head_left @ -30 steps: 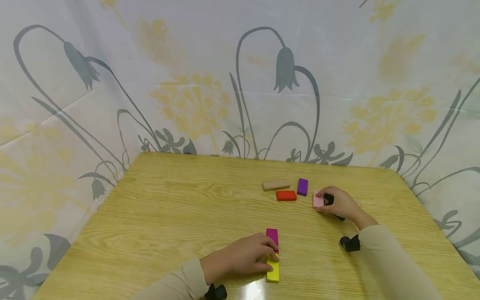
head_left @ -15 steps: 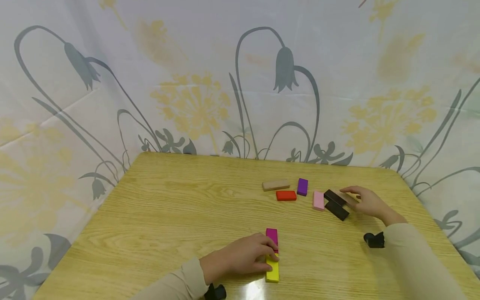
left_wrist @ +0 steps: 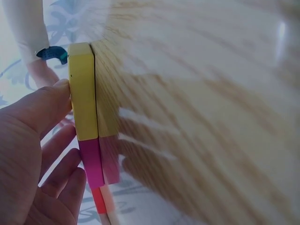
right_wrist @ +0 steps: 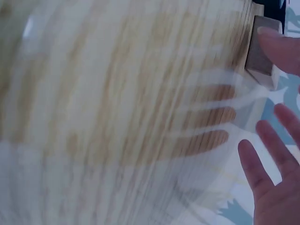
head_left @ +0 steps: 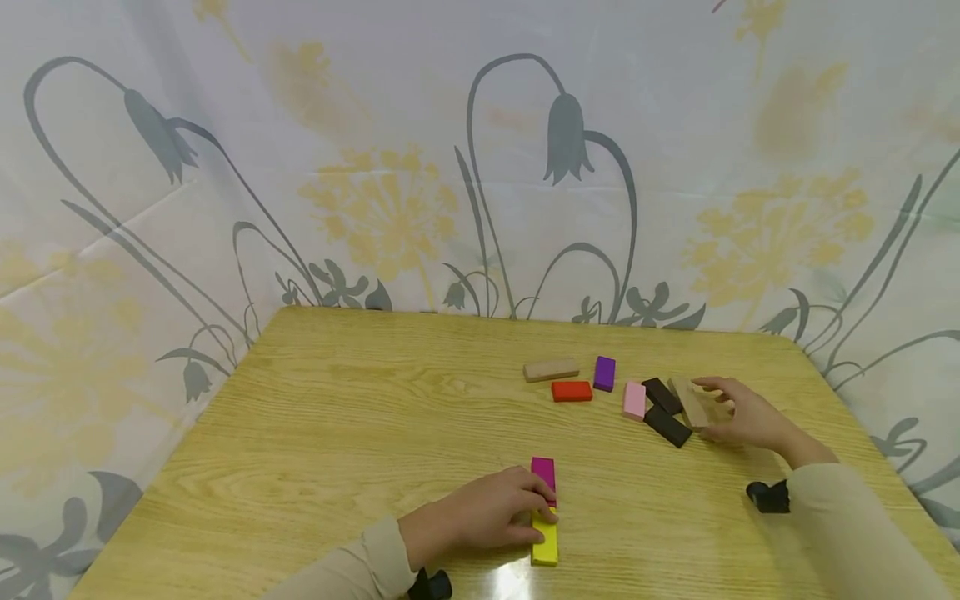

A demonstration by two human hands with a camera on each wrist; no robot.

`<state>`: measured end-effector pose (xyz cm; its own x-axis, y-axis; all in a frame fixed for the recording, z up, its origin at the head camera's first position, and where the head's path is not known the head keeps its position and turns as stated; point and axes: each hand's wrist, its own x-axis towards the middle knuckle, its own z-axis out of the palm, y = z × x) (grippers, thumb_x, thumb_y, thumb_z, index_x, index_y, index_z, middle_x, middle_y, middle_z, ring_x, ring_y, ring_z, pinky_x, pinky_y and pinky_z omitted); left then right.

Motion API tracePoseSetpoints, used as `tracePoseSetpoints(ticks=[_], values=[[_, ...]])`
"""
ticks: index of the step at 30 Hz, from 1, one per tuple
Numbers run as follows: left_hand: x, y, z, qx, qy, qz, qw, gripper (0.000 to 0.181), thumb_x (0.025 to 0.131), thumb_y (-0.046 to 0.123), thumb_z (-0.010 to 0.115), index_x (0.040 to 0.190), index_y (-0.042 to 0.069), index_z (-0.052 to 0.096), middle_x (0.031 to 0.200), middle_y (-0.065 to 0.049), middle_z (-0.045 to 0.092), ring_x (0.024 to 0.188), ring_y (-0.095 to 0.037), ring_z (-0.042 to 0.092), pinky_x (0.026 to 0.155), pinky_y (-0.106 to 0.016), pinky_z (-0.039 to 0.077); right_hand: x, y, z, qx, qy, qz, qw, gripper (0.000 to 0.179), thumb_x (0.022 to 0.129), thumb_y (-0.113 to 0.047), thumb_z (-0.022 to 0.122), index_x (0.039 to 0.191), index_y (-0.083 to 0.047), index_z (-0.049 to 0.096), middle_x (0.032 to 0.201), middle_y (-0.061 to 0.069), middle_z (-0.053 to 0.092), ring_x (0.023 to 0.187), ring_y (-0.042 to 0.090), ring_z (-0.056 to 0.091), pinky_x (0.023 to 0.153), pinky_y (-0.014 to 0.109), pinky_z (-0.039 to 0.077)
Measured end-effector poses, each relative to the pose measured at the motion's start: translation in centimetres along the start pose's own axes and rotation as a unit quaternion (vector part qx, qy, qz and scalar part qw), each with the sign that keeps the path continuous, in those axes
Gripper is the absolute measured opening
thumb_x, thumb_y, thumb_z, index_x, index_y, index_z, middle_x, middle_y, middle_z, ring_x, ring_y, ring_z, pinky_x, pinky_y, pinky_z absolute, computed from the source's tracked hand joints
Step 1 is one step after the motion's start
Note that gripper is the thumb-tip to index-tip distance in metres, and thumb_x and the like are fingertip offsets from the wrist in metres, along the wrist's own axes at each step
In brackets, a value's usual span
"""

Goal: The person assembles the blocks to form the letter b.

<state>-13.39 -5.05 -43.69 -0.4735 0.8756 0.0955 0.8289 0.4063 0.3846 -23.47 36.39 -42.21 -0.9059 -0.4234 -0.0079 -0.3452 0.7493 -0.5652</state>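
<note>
Since the frame half a second ago, your right hand has drawn slightly to the right, bringing the pale tan, bare-wood rectangular block into plain view, and the two black rectangular blocks have shifted slightly left. The tan block now lies flat on the light, wood-grained tabletop, just beside those black ones. Your right thumb touches it and your other visible fingers are spread; whether your index finger completes a grasp, you cannot tell from these views.

Your left hand stays where it was, fingers relaxed and unclenched, resting on the bright yellow rectangular block and the magenta rectangular block, which lie end to end nearest you.

Just left of the black pair is a pink rectangular block. Farther left you have a purple rectangular block, a red rectangular block, and, just beyond the red one, a second bare-wood block. A white floral cloth hangs behind the tabletop.
</note>
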Motion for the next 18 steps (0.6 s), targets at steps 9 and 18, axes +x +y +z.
tracePoseSetpoints(ticks=[9, 18], values=[[0.1, 0.1, 0.1, -0.005, 0.003, -0.003, 1.0, 0.022, 0.092, 0.029, 0.06, 0.109, 0.019, 0.068, 0.123, 0.006, 0.053, 0.114, -0.005, 0.045, 0.098, -0.015, 0.033, 1.1, 0.2, 0.0, 0.007, -0.039, -0.04, 0.9984, 0.084, 0.065, 0.003, 0.074, 0.135, 0.014, 0.03, 0.139, 0.038, 0.021, 0.123, 0.057, 0.022, 0.086, 0.062, 0.034], [-0.2, 0.1, -0.1, -0.005, 0.003, -0.004, 1.0, 0.021, 0.091, 0.028, 0.061, 0.109, 0.019, 0.068, 0.122, 0.007, 0.054, 0.113, -0.004, 0.046, 0.096, -0.014, 0.034, 1.6, -0.2, 0.4, -0.037, -0.015, -0.029, 0.9988, 0.068, 0.062, -0.016, 0.083, 0.118, 0.005, 0.051, 0.114, 0.026, 0.037, 0.102, 0.041, 0.041, 0.08, 0.056, 0.041]])
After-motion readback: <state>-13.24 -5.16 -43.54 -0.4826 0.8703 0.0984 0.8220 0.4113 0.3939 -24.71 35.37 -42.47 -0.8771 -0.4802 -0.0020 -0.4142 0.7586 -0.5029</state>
